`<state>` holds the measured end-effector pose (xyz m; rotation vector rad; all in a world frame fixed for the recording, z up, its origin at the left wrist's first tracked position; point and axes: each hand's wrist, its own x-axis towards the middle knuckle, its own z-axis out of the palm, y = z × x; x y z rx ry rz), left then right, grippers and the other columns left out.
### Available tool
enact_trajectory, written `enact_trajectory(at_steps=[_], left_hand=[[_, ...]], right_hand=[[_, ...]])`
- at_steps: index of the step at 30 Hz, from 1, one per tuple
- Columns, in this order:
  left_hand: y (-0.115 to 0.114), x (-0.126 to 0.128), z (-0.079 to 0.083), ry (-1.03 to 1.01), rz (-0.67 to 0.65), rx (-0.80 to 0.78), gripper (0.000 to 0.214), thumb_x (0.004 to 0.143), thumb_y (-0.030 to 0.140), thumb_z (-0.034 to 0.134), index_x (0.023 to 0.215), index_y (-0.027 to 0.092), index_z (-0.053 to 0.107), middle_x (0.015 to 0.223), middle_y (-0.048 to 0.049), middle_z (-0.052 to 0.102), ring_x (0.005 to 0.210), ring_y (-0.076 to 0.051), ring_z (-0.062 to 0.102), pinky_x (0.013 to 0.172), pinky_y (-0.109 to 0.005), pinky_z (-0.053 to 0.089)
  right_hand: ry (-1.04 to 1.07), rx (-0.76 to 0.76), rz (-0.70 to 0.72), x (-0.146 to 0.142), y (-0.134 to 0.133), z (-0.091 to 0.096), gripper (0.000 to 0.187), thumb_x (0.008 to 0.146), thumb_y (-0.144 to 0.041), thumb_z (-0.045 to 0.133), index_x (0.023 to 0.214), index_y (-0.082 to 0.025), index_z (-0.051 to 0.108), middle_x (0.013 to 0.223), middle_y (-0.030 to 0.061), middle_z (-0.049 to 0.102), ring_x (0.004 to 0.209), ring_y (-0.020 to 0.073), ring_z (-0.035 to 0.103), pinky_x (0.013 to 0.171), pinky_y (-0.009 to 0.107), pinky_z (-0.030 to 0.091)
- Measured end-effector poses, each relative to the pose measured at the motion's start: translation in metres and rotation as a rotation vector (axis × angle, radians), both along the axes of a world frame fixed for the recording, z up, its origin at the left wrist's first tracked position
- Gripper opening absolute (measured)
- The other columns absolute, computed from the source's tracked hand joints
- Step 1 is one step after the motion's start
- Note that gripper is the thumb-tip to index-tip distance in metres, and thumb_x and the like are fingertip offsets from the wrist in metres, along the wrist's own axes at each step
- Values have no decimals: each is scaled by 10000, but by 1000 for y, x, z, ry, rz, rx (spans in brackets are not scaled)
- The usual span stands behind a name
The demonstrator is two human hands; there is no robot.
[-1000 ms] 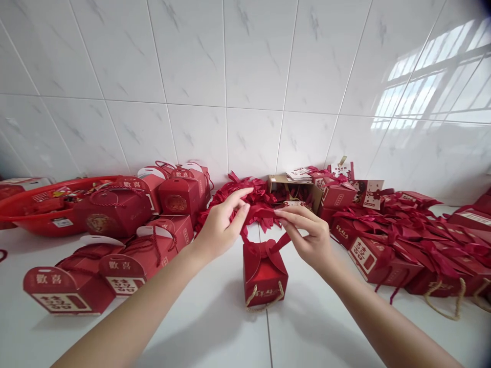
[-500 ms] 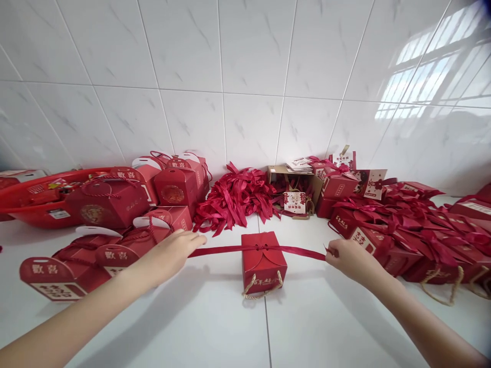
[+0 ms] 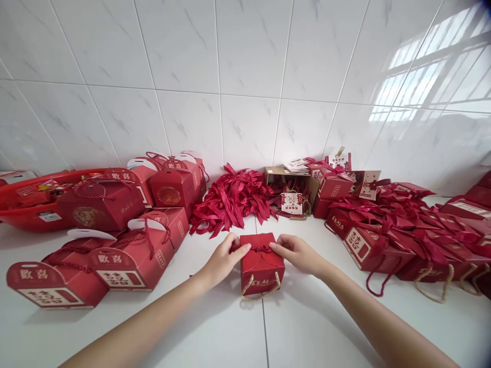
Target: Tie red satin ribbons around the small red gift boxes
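Observation:
A small red gift box (image 3: pixel 264 271) stands in front of me, gold lettering and a twisted cord handle on its near side. A dark red ribbon (image 3: pixel 261 248) is knotted across its scalloped top flaps. My left hand (image 3: pixel 224 259) pinches the ribbon at the left of the knot, thumb on the top edge of the box. On the other side my right hand (image 3: pixel 299 254) is closed on the ribbon close to the knot, its thumb also on the box top. The ribbon's loose ends are mostly hidden by my hands.
Behind lies a heap of red ribbons (image 3: pixel 236 199) beside an open carton (image 3: pixel 312 189) with tags. Red handled boxes (image 3: pixel 126 263) and a red basin (image 3: pixel 23 204) are at left. Several ribbon-tied boxes (image 3: pixel 391 250) crowd the right. A tiled wall (image 3: pixel 249 122) stands behind.
Both hands have come inward from holding the ribbon stretched out sideways to gripping it right at the knot on the box. The box has stayed in about the same place.

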<state>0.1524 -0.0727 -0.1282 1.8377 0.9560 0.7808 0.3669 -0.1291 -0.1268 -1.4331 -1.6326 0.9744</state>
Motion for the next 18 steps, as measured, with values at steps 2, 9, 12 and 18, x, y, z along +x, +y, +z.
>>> enact_trajectory(at_steps=[2, 9, 12, 18], left_hand=[[-1, 1, 0, -37, -38, -151, 331, 810, 493, 498, 709, 206, 369, 649, 59, 400, 568, -107, 383, 535, -235, 325], [6, -13, 11, -27, -82, -195, 460, 755, 508, 579, 545, 193, 317, 522, 71, 254, 480, -81, 217, 465, -235, 176], [12, -17, 8, -37, -99, -173, 455, 735, 478, 608, 525, 191, 324, 518, 70, 244, 482, -82, 213, 472, -236, 175], [16, -24, 14, 93, -121, -11, 369, 797, 418, 542, 537, 180, 437, 559, 38, 384, 532, -109, 364, 538, -250, 294]], right_hand=[[100, -90, 14, -2, 1, -5, 454, 799, -599, 511, 641, -184, 418, 549, -58, 410, 489, 75, 374, 480, 221, 291], [389, -207, 104, 15, 0, -8, 470, 734, -539, 639, 568, -187, 375, 490, -95, 229, 451, 53, 151, 447, 232, 105], [490, -211, 119, 24, 3, -13, 450, 706, -476, 697, 561, -184, 387, 479, -103, 221, 454, 50, 126, 457, 232, 92], [590, -270, 132, 33, -6, -4, 323, 758, -404, 680, 642, -150, 517, 530, -45, 426, 481, 65, 333, 465, 223, 217]])
